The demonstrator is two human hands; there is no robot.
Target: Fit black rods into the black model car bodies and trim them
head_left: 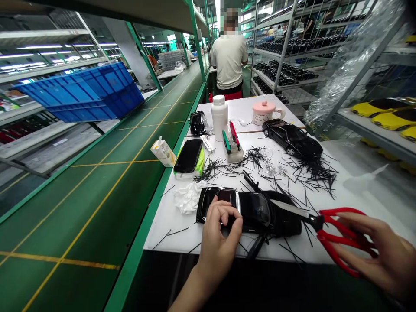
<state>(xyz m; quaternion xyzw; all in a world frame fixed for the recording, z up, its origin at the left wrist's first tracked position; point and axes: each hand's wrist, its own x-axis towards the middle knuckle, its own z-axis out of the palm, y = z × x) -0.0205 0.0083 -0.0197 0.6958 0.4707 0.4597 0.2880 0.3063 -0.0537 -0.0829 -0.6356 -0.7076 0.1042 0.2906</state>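
Observation:
A black model car [256, 210] lies on the white table top, with a door standing out on each side. Over its left end is my left hand [221, 229], thumb and index finger pinched together; what they hold, if anything, is too small to make out. My right hand [373, 242] is closed round the red handles of scissors [341, 234], whose blades point left over the car's right end. Thin black strips [316, 173] are scattered round the car. Crumpled white tissue [187, 197] sits at its left.
Behind stand a phone [188, 156], a white bottle [219, 117], a pen holder [234, 154], a pink-lidded cup [264, 113] and a second black car [292, 138]. A green conveyor [107, 186] runs along the left. A person [230, 60] sits ahead.

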